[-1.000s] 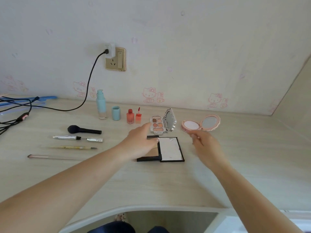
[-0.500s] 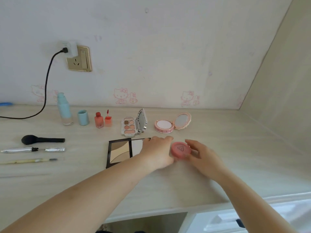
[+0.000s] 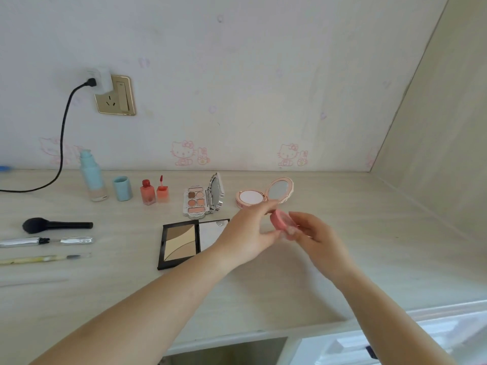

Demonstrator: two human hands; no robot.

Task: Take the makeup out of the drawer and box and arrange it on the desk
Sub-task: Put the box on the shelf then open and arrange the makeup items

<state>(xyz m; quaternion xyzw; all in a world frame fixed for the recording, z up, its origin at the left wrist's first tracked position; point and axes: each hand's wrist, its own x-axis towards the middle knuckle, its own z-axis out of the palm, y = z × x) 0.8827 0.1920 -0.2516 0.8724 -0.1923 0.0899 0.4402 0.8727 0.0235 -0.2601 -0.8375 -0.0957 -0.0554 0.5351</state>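
Fingers [image 3: 266, 234] of the left hand [image 3: 247, 233] and those of the right hand [image 3: 316, 233] pinch a small round pink compact [image 3: 280, 219] between them, lifted above the tabletop [image 3: 382, 246] and tilted on edge; motion blur makes it hard to tell whether its lid is parting from its base. Bare wood spreads wide to the right of the hands as far as the side wall, and forward to the front edge, where a pale drawer [image 3: 395, 343] shows below. Left of the hands lies a black contour palette [image 3: 181, 243], open flat, three tan shades in one half. Behind it stands a white eyeshadow palette [image 3: 196, 202] with its mirror lid upright, and beside that a rose-gold powder compact [image 3: 251, 197], open, white pressed powder inside. Along the back wall stand a light blue pump bottle [image 3: 92, 175], its cap [image 3: 122, 188] and two small red bottles [image 3: 154, 192]. Far left lie a black brush [image 3: 52, 224], a silver tube [image 3: 39, 241] and a thin yellow brush [image 3: 39, 258].
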